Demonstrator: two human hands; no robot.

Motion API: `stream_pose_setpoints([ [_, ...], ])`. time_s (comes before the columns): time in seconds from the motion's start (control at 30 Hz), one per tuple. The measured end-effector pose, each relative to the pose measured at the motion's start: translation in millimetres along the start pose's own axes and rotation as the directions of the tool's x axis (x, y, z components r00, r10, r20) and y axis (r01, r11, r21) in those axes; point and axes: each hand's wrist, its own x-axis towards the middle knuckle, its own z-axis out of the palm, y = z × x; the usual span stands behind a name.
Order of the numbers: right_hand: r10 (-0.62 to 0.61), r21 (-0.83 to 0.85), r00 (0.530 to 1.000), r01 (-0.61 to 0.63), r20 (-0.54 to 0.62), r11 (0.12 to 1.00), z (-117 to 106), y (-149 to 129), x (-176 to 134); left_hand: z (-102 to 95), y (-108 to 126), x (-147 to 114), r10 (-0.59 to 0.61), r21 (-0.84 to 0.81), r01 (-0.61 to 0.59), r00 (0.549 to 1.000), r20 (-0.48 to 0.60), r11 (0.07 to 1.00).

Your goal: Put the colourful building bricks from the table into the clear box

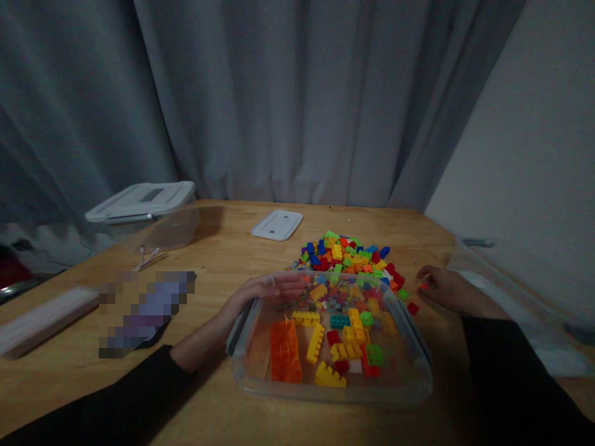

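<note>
A clear plastic container (332, 396) sits in front of me with loose toy bricks in it, mostly yellow, plus green, red, teal and an orange ribbed piece (286, 352). My left hand (272, 288) lies along its far left side, fingers stretched out towards the right, partly seen through the plastic. Behind the container is a heap of mixed coloured toy bricks (344, 253). To the right of that heap, my right hand (439, 289) is low over the table, its fingers closed around a small red brick (424, 287). Another red brick (413, 308) lies on the wood nearby.
A white lid (277, 225) lies at the back of the wooden table. A lidded storage box (144, 201) stands at the back left, with a white cable near it. A blurred-out item (149, 313) and a pale long box (46, 322) are left. Clear plastic (520, 297) stands right.
</note>
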Motion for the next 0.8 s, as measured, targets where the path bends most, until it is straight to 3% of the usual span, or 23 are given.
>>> stream_pose_setpoints([
  [0.23,-0.084,0.149,0.959,0.128,-0.271,0.981,-2,-30,2,-0.5,0,0,0.010,0.021,-0.011,0.999,0.041,1.000],
  [0.47,-0.127,0.461,0.868,0.372,-0.480,0.806,11,-80,-12,0.9,0,-1,0.002,0.017,-0.002,1.000,0.000,1.000],
  [0.67,-0.047,0.633,0.876,0.383,-0.480,0.673,20,-100,-18,-1.3,-1,0,0.005,0.012,-0.005,1.000,-0.023,1.000],
  [0.8,-0.044,0.745,0.918,0.347,-0.393,0.569,17,-107,-25,-4.0,-4,-1,0.017,0.006,-0.017,1.000,-0.020,1.000],
])
